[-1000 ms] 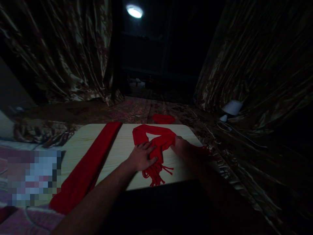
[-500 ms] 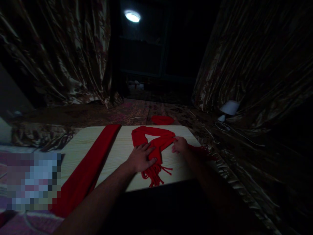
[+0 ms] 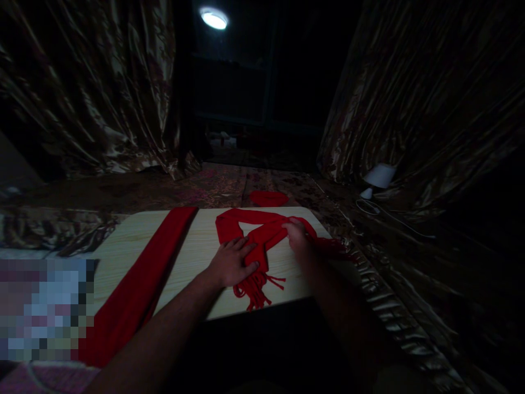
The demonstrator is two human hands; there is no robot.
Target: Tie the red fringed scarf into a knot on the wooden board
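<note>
A red scarf (image 3: 268, 235) lies on a pale wood-grain table (image 3: 192, 251), folded into a loop with a gap in the middle. Its near end finishes in a fringe (image 3: 255, 290), while the other fringed end hangs over the right edge. My left hand (image 3: 233, 264) rests flat on the near part of the scarf with fingers spread. At the loop's right corner, my right hand (image 3: 296, 234) is closed on the scarf's band, its fingertips partly hidden. A long folded red cloth (image 3: 151, 273) lies slantwise to the left of my hands, apart from them.
Behind the table's far edge sits a red rounded fabric item (image 3: 268, 198). A small white lamp (image 3: 379, 176) with a cord (image 3: 402, 224) stands at right on the patterned cover. Patterned curtains (image 3: 135, 98) hang on both sides of a dark window. A blurred patch (image 3: 45, 306) covers the lower left.
My right hand has moved slightly up and left along the scarf, and the band by it now curves round to the right. My left hand stays on the scarf. The view has shifted a little.
</note>
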